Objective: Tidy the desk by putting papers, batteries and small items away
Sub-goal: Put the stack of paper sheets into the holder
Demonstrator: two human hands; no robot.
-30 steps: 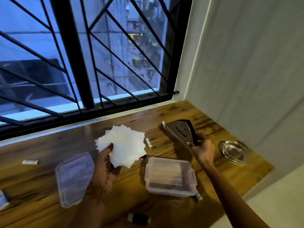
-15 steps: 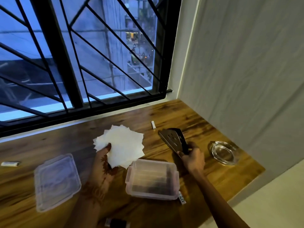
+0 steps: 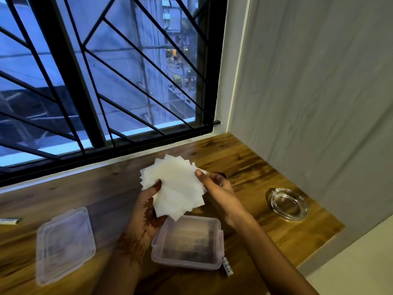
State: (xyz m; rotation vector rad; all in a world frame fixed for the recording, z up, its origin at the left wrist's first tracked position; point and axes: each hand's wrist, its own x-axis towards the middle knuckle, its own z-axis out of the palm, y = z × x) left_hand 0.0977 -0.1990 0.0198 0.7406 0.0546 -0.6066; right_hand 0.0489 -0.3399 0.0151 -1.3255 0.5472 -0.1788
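Observation:
A fanned stack of white square papers (image 3: pixel 174 186) is held above the wooden desk (image 3: pixel 251 173). My left hand (image 3: pixel 148 211) grips its lower left edge, thumb on top. My right hand (image 3: pixel 217 188) pinches the stack's right edge with the thumb on top. Just below the papers stands an open clear plastic box (image 3: pixel 188 244). Its loose lid (image 3: pixel 63 244) lies flat to the left. A battery (image 3: pixel 227 267) pokes out at the box's right front corner. The black holder is almost wholly hidden behind my right hand.
A glass ashtray (image 3: pixel 289 204) sits near the desk's right edge, close to the grey wall. A small white item (image 3: pixel 9 221) lies at the far left. A barred window runs along the back of the desk.
My right hand let go of the black holder and moved left onto the paper stack. The stack is now held in both hands, over the open box.

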